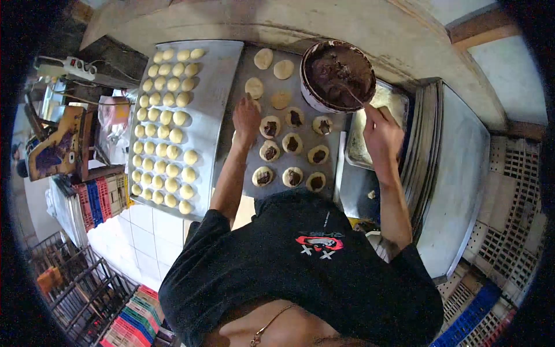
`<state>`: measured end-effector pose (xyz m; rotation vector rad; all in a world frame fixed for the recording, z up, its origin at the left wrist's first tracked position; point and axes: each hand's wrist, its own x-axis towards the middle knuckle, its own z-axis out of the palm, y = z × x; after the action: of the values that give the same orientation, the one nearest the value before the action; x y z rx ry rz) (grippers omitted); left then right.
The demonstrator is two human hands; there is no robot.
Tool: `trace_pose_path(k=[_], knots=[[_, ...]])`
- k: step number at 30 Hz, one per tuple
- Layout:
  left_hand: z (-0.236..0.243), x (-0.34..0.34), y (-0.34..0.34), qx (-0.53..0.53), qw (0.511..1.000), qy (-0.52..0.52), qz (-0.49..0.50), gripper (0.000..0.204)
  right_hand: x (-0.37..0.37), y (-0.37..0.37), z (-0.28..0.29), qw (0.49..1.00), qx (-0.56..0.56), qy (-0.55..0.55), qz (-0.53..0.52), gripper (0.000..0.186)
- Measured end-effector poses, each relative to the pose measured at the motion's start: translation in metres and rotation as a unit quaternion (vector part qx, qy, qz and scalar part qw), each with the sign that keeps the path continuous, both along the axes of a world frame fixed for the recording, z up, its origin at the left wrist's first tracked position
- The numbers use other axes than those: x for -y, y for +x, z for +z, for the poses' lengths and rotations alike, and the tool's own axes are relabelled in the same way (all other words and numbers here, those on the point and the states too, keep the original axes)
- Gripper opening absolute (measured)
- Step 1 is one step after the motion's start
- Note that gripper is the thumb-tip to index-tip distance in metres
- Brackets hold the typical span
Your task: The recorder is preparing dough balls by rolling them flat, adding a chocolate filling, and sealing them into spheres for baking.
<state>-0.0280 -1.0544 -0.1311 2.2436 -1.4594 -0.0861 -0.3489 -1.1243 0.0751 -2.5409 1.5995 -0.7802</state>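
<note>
My right hand [383, 128] is closed around the handle of a thin, spoon-like metal utensil [351, 92]. Its far end dips into dark brown chocolate paste [332, 66] in a round bucket [309, 95], so its shape is hidden. My left hand [247, 118] reaches over a grey tray [277, 127], fingers stretched onto the near edge of a flat dough disc [254, 87]. More plain discs [283, 69] lie at the tray's far end. Nearer me, several discs carry dark paste in the middle, such as one filled disc [292, 143].
On the left, a metal tray [217, 69] bears rows of round dough balls [165, 117]. A yellowish greasy pan [361, 144] sits right of the bucket, beside upright stacked trays [451, 173]. Plastic crates [520, 173] stand far right; a power strip [80, 67] is far left.
</note>
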Motion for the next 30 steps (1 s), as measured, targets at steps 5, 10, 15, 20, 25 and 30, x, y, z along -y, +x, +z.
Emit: trace_pose_path(k=[5,10,15,20,25,30], knots=[[-0.049,-0.004,0.018,0.025,0.999,0.030,-0.002,0.051,0.028,0.004,-0.036,0.991,-0.107,-0.006,0.081,0.038],[0.012,-0.006,0.027,-0.186,0.947,0.263,0.001,0.040,0.026,0.010,-0.023,0.976,-0.143,0.129,0.100,0.027],[0.104,-0.036,-0.013,-0.231,0.969,-0.083,-0.033,0.029,0.041,-0.006,-0.037,0.983,-0.022,0.169,0.064,0.016],[0.130,-0.056,-0.054,-0.722,0.679,-0.097,0.087,0.040,0.023,-0.007,-0.026,0.910,0.215,0.352,0.040,0.015],[0.212,-0.050,-0.096,-0.951,0.257,-0.171,-0.011,0.052,-0.036,0.016,0.029,0.921,0.300,0.229,0.093,0.014],[0.257,-0.046,-0.124,-0.962,0.188,-0.165,-0.107,0.060,-0.062,0.026,0.036,0.951,0.240,-0.033,0.193,0.024]])
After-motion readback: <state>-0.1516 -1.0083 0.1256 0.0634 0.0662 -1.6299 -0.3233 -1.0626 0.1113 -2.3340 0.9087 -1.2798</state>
